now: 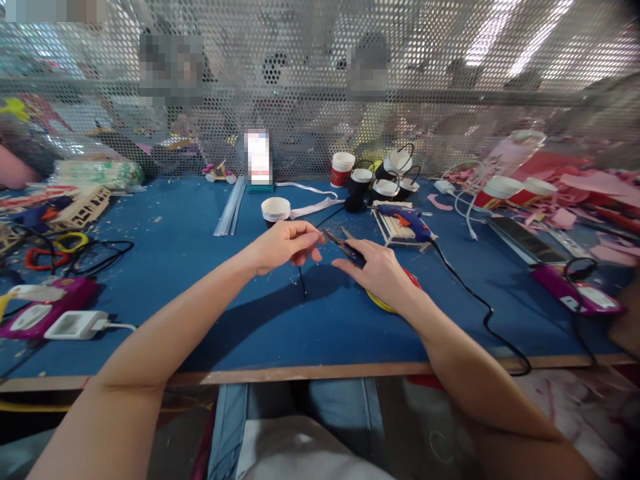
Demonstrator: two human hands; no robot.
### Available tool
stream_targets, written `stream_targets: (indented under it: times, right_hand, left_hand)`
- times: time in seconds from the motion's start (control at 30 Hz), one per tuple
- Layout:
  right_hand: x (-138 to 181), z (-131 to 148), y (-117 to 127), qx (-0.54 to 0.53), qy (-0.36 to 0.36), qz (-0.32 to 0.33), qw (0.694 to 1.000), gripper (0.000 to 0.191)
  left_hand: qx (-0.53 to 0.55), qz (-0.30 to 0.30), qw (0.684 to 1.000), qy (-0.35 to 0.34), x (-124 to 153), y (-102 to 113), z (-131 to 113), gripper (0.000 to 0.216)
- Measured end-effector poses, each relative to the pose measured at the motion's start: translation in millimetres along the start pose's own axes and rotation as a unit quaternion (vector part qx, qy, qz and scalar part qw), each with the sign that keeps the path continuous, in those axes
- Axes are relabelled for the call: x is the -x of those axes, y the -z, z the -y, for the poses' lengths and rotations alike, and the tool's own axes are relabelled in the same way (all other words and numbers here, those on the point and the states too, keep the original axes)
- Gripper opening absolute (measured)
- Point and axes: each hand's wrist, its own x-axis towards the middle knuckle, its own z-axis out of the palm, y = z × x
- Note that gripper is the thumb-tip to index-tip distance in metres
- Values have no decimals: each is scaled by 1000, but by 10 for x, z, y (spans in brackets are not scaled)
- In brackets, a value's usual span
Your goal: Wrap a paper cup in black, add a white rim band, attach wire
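My left hand is closed in a pinch over the middle of the table. A thin black cord hangs below its fingers; the pinched end is hidden. My right hand is shut on scissors, their blades parted and pointing at my left fingertips. Red and yellow handle parts show under that hand. Just behind my left hand stands a white-rimmed paper cup, with a white strip running from it to the right.
Black cups with cord handles and a red cup stand at the back. A blue glue gun lies right on wooden sticks, its cable trailing to the front edge. Purple power strips lie at both sides. A phone stands before the perforated screen.
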Motion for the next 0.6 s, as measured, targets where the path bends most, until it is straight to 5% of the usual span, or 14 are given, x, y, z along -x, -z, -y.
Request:
stream_targets:
  times: [0.17,0.3,0.47,0.6]
  right_hand:
    - [0,-54,11,7,45,-15,999,42]
    - [-4,-66,36,31,71,-23,997,42]
    - [1,-74,18,35,44,-20,998,45]
    - [-5,-31,-8,14,1,5,1000,45]
  left_hand:
    - [132,88,985,65,27,31,-15,22]
    - [152,95,982,66,28,1,-9,19]
    - [-39,-37,997,-57,38,-89,-25,17]
    - [-270,-155,935,-171,54,-143,51,18]
